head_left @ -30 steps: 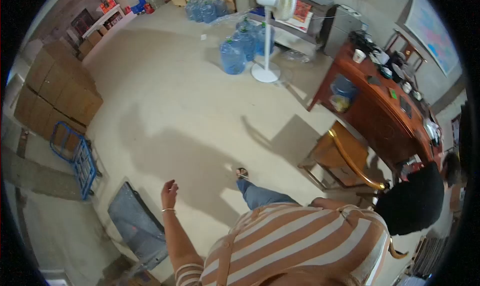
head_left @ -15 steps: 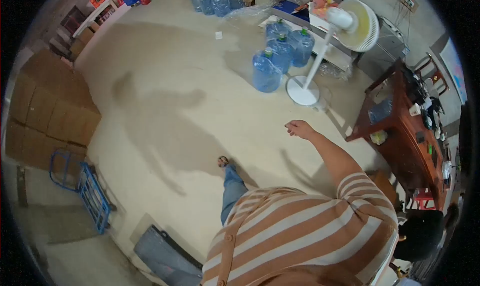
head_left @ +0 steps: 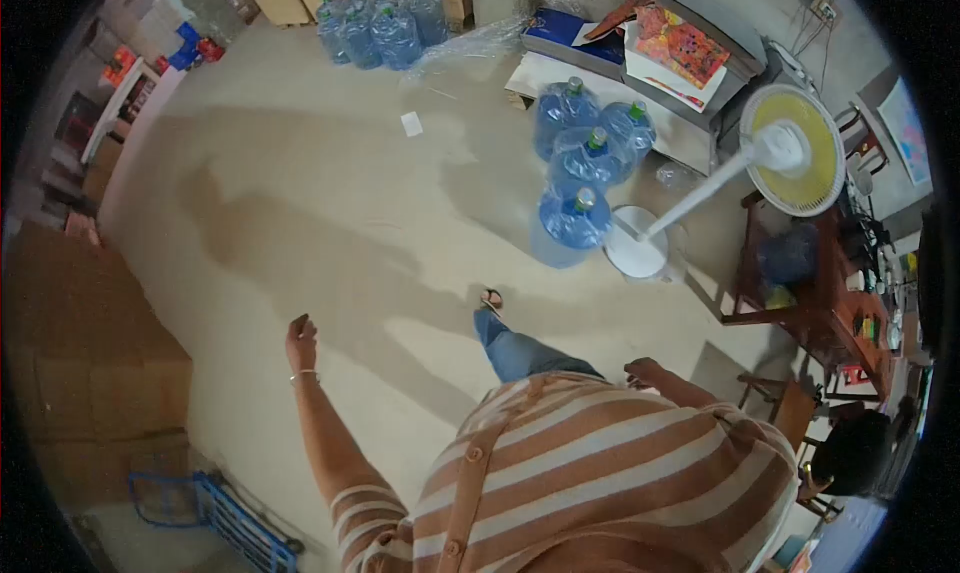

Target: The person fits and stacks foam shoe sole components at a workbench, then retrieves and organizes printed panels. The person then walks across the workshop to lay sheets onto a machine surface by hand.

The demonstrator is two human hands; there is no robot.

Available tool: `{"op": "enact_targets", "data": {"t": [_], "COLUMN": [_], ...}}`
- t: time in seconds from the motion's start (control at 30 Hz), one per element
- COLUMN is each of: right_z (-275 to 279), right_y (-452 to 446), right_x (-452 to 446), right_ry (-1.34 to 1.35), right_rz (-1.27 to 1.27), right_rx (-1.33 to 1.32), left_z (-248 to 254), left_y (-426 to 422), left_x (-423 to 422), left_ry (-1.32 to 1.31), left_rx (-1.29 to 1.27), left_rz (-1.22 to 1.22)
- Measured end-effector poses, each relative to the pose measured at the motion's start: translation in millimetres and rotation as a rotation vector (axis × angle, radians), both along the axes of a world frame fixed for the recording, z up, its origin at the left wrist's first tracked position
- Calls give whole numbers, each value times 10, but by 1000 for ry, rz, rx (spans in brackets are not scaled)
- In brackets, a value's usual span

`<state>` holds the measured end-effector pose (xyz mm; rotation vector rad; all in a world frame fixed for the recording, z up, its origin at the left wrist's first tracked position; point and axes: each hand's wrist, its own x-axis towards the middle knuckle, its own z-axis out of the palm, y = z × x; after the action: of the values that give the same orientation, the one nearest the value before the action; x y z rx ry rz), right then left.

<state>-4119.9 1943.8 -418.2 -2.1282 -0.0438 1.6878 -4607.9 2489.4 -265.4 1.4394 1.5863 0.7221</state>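
My left hand [head_left: 302, 345] hangs out over the bare floor, its fingers curled into a loose fist with nothing visible in them; a thin bracelet [head_left: 304, 375] circles the wrist. Close to my striped shirt is my right hand [head_left: 645, 373], small in view, its fingers curled in and nothing seen in it. Neither hand touches anything around it. Ahead of me, large blue water bottles [head_left: 575, 218] with green caps and clear plastic wrap stand grouped on the floor. A white standing fan [head_left: 795, 151] is beside them, its round base [head_left: 636, 243] close to the nearest bottle.
More water bottles [head_left: 385, 33] stand at the back wall. Stacked cartons [head_left: 100, 353] and a blue hand truck [head_left: 240, 523] are on the left. To the right are a wooden table [head_left: 810, 318] and a stool [head_left: 785, 403]. Boxes [head_left: 570, 41] lie behind the near bottles.
My left hand has come into view, swung forward. My right hand has dropped back toward my body. The near bottles and fan appear closer and lower; the view has advanced and turned.
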Motion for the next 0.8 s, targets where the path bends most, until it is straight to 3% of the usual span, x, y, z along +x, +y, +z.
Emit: {"op": "enact_targets", "data": {"t": [0.07,0.1,0.17,0.2,0.23,0.27,0.3,0.4,0.5,0.53,0.6,0.67,0.7,0.73,0.8], "right_z": [0,5,102,233,127,25,504,1008,1162,1119,944,127,304,444,629], "right_y": [917,1271,1756,2338,2758,3119,3692,4917,5730,5946,6310,6297,6412,6528,6556], "right_x": [623,741,895,1181,1468,1745,2010,2738,3430,3611,3954,4145,4161,4140,4100], "right_ry": [-58,-76,-91,-89,-415,-744,-541,-614,-804,-865,-791,-1173,-932,-666,-695], "right_rz": [97,197,410,574,722,855,671,326,328,330,72,385,613,810,443], "right_rx": [-10,-59,-184,-198,143,472,266,402,535,577,364,225,63,-86,40], "left_z": [-307,-588,-1227,-1282,-881,-868,-979,-1370,-1573,-1657,-1734,-1761,-1827,-1877,-1914], "left_y": [840,1055,1256,1165,905,896,1025,1647,2663,3070,3976,4966,5520,6151,7492], "left_x": [426,532,513,739,998,1113,1199,1479,2005,2217,2669,3180,3450,3761,4696], "left_ry": [28,-241,-268,-89,-45,38,95,229,326,351,396,493,569,696,1178], "left_rx": [44,-120,-354,-567,-683,-769,-833,-963,-974,-959,-896,-782,-693,-511,321], "left_rz": [-134,-115,-401,-239,-156,-184,-215,-271,-348,-383,-444,-535,-594,-720,-1176]}}
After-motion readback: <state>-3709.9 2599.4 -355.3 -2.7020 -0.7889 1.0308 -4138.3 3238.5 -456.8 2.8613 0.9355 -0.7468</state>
